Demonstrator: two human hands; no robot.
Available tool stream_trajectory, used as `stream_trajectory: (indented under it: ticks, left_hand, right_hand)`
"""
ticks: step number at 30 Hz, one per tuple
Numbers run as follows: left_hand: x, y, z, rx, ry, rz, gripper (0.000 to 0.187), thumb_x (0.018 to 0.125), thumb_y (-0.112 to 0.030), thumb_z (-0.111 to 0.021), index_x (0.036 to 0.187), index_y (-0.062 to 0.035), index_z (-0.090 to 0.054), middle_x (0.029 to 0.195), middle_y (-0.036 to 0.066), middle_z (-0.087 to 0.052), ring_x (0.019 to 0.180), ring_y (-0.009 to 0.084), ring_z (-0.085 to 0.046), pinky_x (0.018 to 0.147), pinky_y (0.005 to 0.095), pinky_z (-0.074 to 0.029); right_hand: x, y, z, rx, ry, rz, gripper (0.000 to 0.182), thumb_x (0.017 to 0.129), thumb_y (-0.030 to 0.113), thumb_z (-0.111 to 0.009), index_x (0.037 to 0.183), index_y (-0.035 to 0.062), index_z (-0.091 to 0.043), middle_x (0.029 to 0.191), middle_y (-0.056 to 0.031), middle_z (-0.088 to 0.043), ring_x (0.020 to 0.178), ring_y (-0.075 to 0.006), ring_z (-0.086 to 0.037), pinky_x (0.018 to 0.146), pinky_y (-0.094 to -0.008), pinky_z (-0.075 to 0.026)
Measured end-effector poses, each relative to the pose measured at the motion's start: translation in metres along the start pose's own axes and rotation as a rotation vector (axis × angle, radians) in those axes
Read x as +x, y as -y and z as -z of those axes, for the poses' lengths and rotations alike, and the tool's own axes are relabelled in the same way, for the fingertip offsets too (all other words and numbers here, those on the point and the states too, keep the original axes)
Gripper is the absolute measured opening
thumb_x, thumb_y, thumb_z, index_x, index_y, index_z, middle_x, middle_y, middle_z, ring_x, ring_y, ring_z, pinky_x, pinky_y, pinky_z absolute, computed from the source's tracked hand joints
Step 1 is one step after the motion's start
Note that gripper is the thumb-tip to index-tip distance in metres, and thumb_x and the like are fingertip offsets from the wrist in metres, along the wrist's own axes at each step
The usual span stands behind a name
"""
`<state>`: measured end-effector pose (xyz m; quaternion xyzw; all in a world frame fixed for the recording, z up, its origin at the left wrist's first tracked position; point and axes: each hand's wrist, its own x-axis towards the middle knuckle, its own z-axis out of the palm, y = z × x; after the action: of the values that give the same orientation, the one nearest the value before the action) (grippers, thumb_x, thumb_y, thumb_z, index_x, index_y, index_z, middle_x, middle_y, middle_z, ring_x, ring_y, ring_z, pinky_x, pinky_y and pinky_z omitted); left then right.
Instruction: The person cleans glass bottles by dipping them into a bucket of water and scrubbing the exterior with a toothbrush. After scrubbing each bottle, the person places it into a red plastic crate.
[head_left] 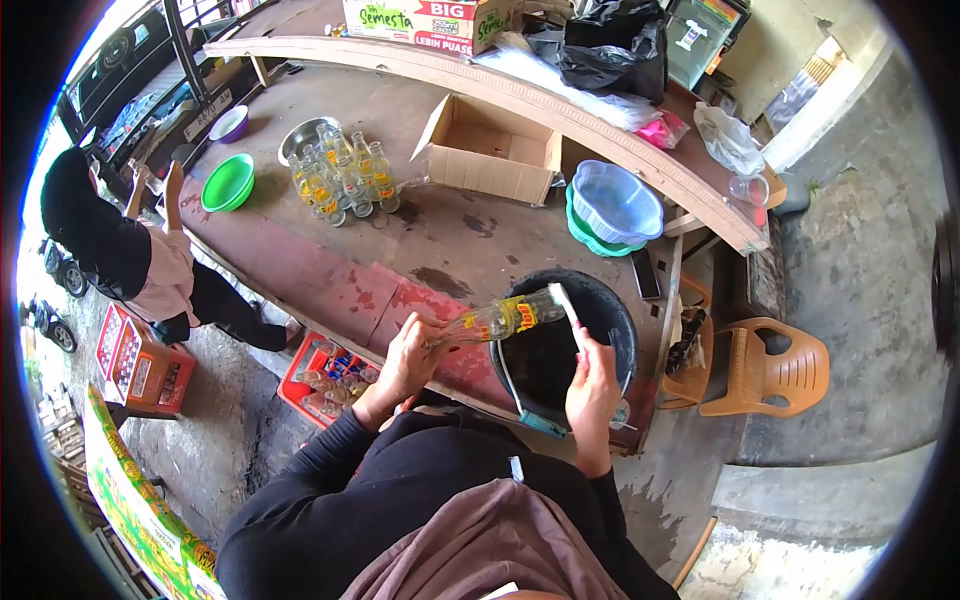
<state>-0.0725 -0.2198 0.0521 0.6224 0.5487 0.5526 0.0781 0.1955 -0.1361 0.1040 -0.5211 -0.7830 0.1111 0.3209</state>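
Observation:
My left hand (pixel 411 352) is closed around one end of a clear glass bottle (pixel 497 318) with yellow and red print, held nearly level and tilted slightly up to the right. In my right hand (pixel 592 388) is a slim white brush (pixel 566 306) that looks like a toothbrush. Its head is at the bottle's right end; whether it touches the glass is hard to tell. Below both hands is a black bucket (pixel 625 325) with dark contents and a handle hanging at its front.
Several similar bottles (pixel 345 175) stand on the table beside a metal bowl (pixel 300 140). Around them are a green basin (pixel 229 182), an open cardboard box (pixel 490 150), stacked plastic baskets (pixel 617 200) and a phone (pixel 645 274). A red crate (pixel 320 385) holds bottles. Another person (pixel 150 250) stands left, holding a bottle.

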Motion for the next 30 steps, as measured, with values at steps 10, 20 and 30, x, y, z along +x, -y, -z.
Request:
stream_trajectory:
  ticks: [10,20,30]
  left_hand:
    - [0.019,-0.014,-0.017,-0.082,-0.039,-0.029,0.029,0.078,0.003,-0.077,0.097,-0.0025,-0.056,0.091,0.015,-0.061,0.077,0.0306,-0.061,0.065,0.0374,-0.051]
    - [0.056,-0.004,0.094,-0.021,-0.165,0.237,0.029,0.077,0.001,-0.077,0.098,-0.0018,-0.058,0.086,0.008,-0.059,0.071,0.0127,-0.058,0.061,0.0291,-0.049]
    - [0.078,0.093,0.167,0.503,-0.203,0.273,0.03,0.075,0.0,-0.074,0.096,0.0011,-0.053,0.093,0.019,-0.059,0.081,0.04,-0.061,0.07,0.0431,-0.05]
  right_hand:
    - [-0.003,-0.037,-0.001,-0.059,-0.096,-0.145,0.033,0.094,0.005,-0.058,0.126,0.0149,-0.06,0.114,-0.0104,-0.064,0.099,-0.0342,-0.065,0.082,-0.0428,-0.052]
    - [-0.015,-0.018,-0.009,0.01,-0.033,-0.164,0.035,0.092,0.0,-0.059,0.125,0.0099,-0.063,0.106,-0.0146,-0.065,0.094,-0.0326,-0.066,0.078,-0.0402,-0.053]
    - [-0.031,-0.007,-0.015,-0.053,0.059,-0.186,0.036,0.091,0.0,-0.059,0.124,0.0127,-0.062,0.105,-0.0114,-0.064,0.092,-0.0324,-0.067,0.075,-0.0417,-0.054]
